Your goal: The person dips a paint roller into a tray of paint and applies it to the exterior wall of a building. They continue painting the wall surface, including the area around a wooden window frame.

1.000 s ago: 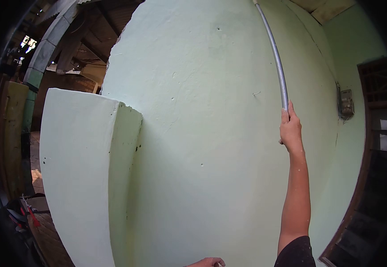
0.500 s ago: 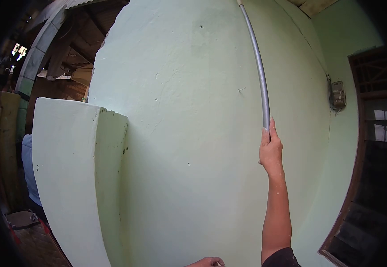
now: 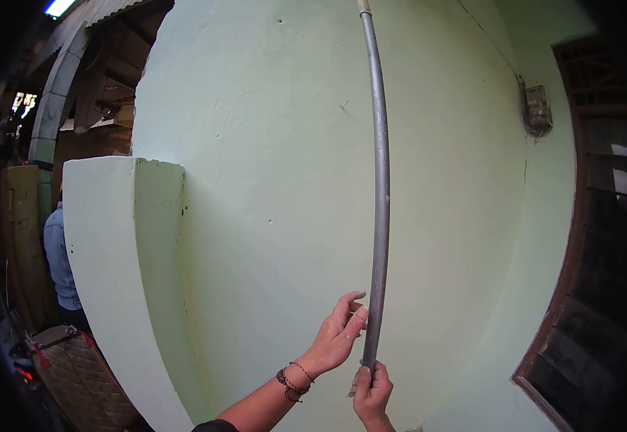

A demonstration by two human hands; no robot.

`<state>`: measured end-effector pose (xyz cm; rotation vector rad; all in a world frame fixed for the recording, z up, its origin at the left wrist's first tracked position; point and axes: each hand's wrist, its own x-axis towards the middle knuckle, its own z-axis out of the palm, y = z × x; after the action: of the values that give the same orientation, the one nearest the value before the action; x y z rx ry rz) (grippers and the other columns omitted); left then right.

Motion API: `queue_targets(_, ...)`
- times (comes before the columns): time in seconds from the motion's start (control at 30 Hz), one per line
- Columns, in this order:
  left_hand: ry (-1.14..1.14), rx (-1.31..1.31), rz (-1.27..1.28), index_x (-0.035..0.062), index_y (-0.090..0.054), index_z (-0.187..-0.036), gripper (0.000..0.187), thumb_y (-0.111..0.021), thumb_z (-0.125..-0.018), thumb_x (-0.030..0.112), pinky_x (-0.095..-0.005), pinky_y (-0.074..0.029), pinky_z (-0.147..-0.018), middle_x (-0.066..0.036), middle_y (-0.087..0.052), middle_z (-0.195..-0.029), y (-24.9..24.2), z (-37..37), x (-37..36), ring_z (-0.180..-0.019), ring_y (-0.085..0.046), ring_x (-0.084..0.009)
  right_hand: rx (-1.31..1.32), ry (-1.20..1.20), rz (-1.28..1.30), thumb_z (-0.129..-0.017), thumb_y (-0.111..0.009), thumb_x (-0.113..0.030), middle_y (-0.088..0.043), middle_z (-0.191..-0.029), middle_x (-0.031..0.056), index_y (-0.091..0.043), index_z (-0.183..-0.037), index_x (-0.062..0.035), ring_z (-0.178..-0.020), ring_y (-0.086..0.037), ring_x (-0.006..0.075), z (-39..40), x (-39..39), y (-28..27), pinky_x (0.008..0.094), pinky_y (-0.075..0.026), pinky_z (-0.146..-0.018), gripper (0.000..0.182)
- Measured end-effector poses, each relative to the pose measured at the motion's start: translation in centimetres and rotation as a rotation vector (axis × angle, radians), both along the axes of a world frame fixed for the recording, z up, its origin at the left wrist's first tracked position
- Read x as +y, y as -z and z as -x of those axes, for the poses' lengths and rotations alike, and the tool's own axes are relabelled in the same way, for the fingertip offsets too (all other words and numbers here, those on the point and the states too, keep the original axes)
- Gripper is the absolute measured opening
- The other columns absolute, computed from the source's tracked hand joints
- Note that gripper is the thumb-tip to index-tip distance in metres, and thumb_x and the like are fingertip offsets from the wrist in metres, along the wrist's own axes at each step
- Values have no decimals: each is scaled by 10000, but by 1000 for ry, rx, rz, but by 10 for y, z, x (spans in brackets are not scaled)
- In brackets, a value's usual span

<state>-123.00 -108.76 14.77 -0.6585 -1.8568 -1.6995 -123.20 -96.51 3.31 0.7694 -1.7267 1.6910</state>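
Observation:
A long grey pole stands almost upright in front of the pale green wall, its top running out of view past a cream-coloured fitting. My right hand is closed round the lower part of the pole, thumb towards me. Just above and to the left, my left hand has its fingers apart and slightly curved, the fingertips right at the pole's side. White specks dot the left hand, and dark braided bracelets circle that wrist.
A low pale green partition wall juts out on the left. Behind it a person in a light blue top is partly hidden, near a brown quilted seat. An electric meter box and a brown-framed window are on the right. A nail sticks out of the wall.
My right hand and the pole have come down and left, with more of the pole showing. My left hand has risen from the bottom edge to beside the pole. The view has shifted slightly.

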Motion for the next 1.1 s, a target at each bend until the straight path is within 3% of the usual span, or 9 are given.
queue_targets(0.1,-44,82,23,-6,-280,-1331,519,-456,-972,324,-328,-478,-697,-128,-576,-915,-52,-14,45,-737,-568,-190,15,-182,8,-975,-431,-163,-516,-633,49,-431,-1029,26,-464,-503,95,-5,21,-4,256,-474,-442,196)
queue_targets(0.2,-193,129,40,-30,-215,-1347,537,-460,-967,259,-365,-469,-688,-185,-552,-905,-96,-18,68,-727,-557,-236,-248,-566,11,-986,-438,-266,-471,-564,18,-434,-1054,2,-427,-483,97,-13,43,-58,251,-425,-397,276)
queue_targets(0.37,-515,481,53,-55,-211,-1331,500,-450,-934,132,-473,-454,-709,-268,-537,-951,-170,16,61,-807,-570,-404,-125,-505,-67,-987,-396,-398,-440,-546,2,-472,-1033,-20,-390,-426,78,-9,32,-139,245,-385,-365,388)
queue_targets(0.53,-648,465,155,-61,-222,-1321,500,-462,-921,119,-485,-466,-736,-281,-538,-987,-231,33,18,-840,-572,-417,-151,-480,-41,-971,-419,-448,-426,-533,-7,-481,-998,-27,-386,-419,76,0,-12,-190,243,-378,-357,426)
queue_targets(0.63,-684,453,197,-58,-247,-1287,465,-466,-917,118,-486,-474,-739,-279,-546,-963,-242,39,-1,-851,-574,-418,-147,-478,-18,-966,-426,-457,-425,-534,-7,-480,-975,-37,-378,-411,78,3,-33,-198,243,-378,-354,424)
queue_targets(0.73,-725,569,155,-62,-322,-1175,336,-454,-916,107,-457,-448,-616,-236,-564,-787,-228,42,-9,-708,-576,-373,-196,-523,29,-969,-433,-442,-432,-536,-3,-479,-963,-45,-373,-404,77,1,-46,-178,244,-379,-351,400)
queue_targets(0.87,-656,467,198,-62,-271,-1268,429,-453,-923,115,-481,-469,-689,-268,-566,-893,-199,37,-10,-793,-586,-408,-244,-632,144,-973,-421,-442,-445,-539,9,-478,-953,-48,-371,-406,88,8,-54,-121,249,-380,-349,399)
queue_targets(1.0,-693,460,260,-70,-196,-1356,524,-434,-942,147,-480,-493,-734,-281,-551,-987,-196,41,-16,-844,-594,-407,-379,-771,133,-974,-400,-461,-435,-530,13,-472,-894,-61,-368,-397,91,11,-60,-116,252,-373,-349,414)
queue_targets(1.1,-706,489,260,-79,-168,-1374,551,-427,-945,151,-475,-497,-742,-285,-545,-1009,-219,47,-30,-851,-596,-405,-302,-563,113,-969,-398,-481,-415,-516,5,-465,-842,-68,-363,-386,85,13,-75,-140,250,-362,-346,437)
